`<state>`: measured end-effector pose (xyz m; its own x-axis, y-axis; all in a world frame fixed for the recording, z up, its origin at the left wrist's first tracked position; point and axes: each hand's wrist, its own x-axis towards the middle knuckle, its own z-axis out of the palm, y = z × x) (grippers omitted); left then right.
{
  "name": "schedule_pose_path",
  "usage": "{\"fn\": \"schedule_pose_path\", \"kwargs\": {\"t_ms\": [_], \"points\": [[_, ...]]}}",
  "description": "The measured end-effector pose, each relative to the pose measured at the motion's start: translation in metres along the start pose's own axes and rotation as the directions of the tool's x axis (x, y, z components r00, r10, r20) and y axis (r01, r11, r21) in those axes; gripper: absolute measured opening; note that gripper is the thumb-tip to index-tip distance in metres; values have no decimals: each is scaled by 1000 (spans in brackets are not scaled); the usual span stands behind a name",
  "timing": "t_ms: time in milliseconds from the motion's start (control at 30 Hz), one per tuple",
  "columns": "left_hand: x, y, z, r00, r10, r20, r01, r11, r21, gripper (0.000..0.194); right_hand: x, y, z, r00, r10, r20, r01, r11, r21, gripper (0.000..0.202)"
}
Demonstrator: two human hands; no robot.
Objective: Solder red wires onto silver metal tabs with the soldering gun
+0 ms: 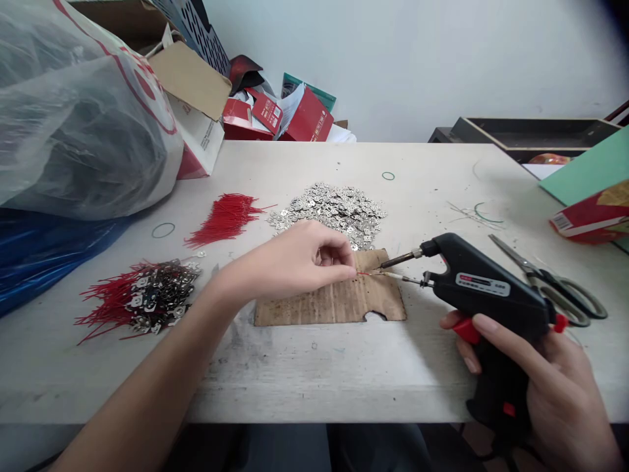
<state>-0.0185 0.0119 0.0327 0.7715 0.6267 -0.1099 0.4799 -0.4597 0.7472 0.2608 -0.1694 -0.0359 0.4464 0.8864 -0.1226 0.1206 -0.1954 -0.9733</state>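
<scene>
My left hand [319, 259] pinches a short red wire [362, 273] over a scorched piece of cardboard [314, 308]. In my right hand [555, 387] is a black soldering gun [484, 282], with fingers around its grip at the red trigger. Its tip and a thin feed tube meet close to the wire's end; what lies right under the tip is too small to make out. Behind the cardboard spreads a heap of small silver metal tabs [339, 206]. A bundle of loose red wires [226, 219] lies left of that heap. Nearer me on the left are wires with tabs attached [147, 295].
Scissors [550, 278] lie beyond the soldering gun on the right. A large plastic bag [88, 118] and blue plastic [54, 255] fill the left side. Red boxes [304, 118] stand at the back, and a red carton [590, 213] sits at the right edge.
</scene>
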Motion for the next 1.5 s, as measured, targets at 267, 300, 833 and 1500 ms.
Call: {"fn": "schedule_pose_path", "kwargs": {"t_ms": [267, 300, 833, 1500], "points": [[5, -12, 8, 989, -120, 82, 112, 989, 101, 9, 2, 3, -2, 999, 34, -4, -34, 999, -5, 36], [5, -13, 8, 989, -120, 83, 111, 989, 98, 9, 2, 3, -2, 999, 34, -6, -34, 999, -5, 37], [3, -14, 7, 989, -110, 100, 101, 991, 87, 9, 1, 3, 0, 1000, 28, -14, -27, 999, 20, 32], [3, -14, 7, 989, -108, 98, 99, 990, 96, 11, 0, 6, -8, 996, 43, 80, -39, 998, -47, 36]]}}
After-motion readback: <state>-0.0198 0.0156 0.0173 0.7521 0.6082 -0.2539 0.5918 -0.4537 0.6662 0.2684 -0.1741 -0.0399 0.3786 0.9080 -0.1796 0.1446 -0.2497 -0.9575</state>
